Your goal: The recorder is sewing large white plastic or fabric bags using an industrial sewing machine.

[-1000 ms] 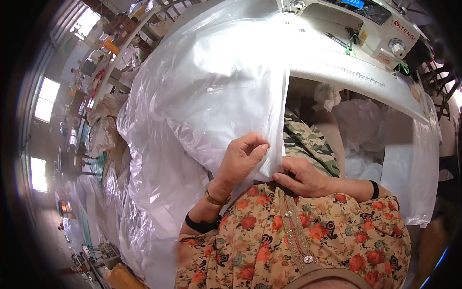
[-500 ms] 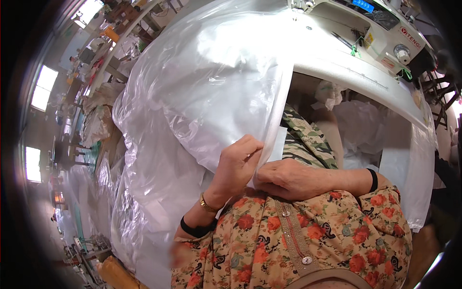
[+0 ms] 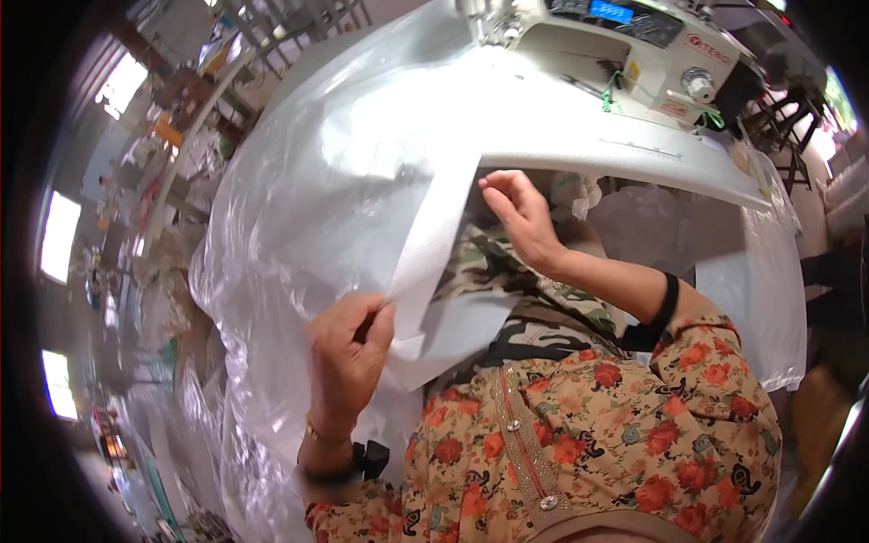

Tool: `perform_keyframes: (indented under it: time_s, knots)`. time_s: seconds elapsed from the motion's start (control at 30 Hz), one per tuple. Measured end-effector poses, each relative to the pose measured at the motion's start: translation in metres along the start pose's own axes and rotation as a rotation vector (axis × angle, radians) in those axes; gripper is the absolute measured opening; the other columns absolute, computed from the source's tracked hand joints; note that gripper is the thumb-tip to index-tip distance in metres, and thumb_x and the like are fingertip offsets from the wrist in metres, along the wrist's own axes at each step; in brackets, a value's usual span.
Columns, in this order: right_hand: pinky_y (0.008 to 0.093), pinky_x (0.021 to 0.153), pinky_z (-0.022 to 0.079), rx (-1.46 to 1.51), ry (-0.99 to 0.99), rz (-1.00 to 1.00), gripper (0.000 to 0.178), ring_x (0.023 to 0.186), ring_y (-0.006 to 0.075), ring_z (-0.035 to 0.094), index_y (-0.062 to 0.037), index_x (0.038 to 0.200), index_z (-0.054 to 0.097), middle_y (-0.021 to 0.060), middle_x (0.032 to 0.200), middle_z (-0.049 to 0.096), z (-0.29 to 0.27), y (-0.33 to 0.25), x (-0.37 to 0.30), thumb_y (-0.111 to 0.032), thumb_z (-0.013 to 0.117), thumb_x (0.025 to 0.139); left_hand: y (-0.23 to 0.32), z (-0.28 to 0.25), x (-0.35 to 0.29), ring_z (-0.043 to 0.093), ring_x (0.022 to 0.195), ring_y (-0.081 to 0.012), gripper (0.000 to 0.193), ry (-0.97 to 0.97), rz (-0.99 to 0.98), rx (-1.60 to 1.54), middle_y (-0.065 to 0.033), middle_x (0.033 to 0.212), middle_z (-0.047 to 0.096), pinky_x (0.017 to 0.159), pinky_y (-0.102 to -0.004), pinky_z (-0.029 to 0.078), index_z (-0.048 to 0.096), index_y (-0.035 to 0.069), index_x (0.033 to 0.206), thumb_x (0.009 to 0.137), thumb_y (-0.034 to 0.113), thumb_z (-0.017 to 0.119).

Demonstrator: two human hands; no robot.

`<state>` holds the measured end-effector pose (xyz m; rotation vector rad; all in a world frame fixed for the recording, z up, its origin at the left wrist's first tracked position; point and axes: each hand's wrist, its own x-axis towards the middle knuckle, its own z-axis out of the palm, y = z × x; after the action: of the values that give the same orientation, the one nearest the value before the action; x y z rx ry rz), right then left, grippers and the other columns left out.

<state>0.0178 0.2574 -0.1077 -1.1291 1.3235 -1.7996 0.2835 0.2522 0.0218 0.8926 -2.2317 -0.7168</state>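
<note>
My left hand (image 3: 348, 353) is closed in a pinch at the left edge of a white ribbed strip (image 3: 433, 231), which borders a large clear plastic sheet (image 3: 299, 195). Beyond it, to the right, my right hand (image 3: 528, 222) is raised beside the strip's far end, near the table's front edge. Its fingers are curled together, and whatever they may hold cannot be made out. The strip runs slantwise from the lit table toward my lap. At its near end it folds over into a loose white piece (image 3: 416, 362).
A white sewing machine (image 3: 647, 54) stands at the far right, its needle head (image 3: 489, 23) above the white table (image 3: 579, 131). Tweezers (image 3: 584, 86) lie by the machine. Crumpled pale sheeting (image 3: 665, 226) hangs under the table. More clear plastic (image 3: 253, 452) piles up at my left.
My hands were close together at the sheet's near edge; now they are apart. The left has moved left, the right up and away. The white strip now lies spread wider between them.
</note>
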Motion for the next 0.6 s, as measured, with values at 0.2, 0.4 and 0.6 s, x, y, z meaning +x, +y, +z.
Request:
perform_keyframes:
  time_s: [0.2,0.4,0.6]
  knots:
    - [0.0367,0.087,0.050,-0.677,-0.285,-0.331,0.031,0.105,0.0276,0.062,-0.0043,0.111,0.066,0.0172,0.112,0.065,0.099,-0.022,0.036,-0.022,0.063,0.085,0.053,-0.019,0.022,0.056,0.058,-0.0309,0.005,-0.234,0.444,0.215,-0.0131,0.068,0.053,0.054,-0.0406,0.045,0.057,0.002,0.082,0.080,-0.002,0.060]
    - [0.0379,0.086,0.050,-0.637,-0.629,-0.492,0.034,0.105,0.0288,0.062,-0.0045,0.113,0.066,0.0175,0.111,0.066,0.098,0.023,0.020,-0.024,0.063,0.085,0.014,0.020,0.003,0.053,0.054,-0.0295,0.013,-0.419,0.418,0.223,-0.0116,0.062,0.047,0.050,-0.0391,0.042,0.047,0.003,0.073,0.080,-0.001,0.058]
    - [0.0409,0.085,0.050,-0.956,-1.272,0.003,0.038,0.102,0.0299,0.064,-0.0072,0.116,0.066,0.0164,0.109,0.068,0.041,0.003,0.032,-0.028,0.064,0.085,-0.026,0.058,-0.027,0.057,0.065,-0.0290,0.009,-0.345,0.365,0.209,-0.0117,0.068,0.049,0.054,-0.0386,0.044,0.048,0.003,0.074,0.078,0.000,0.056]
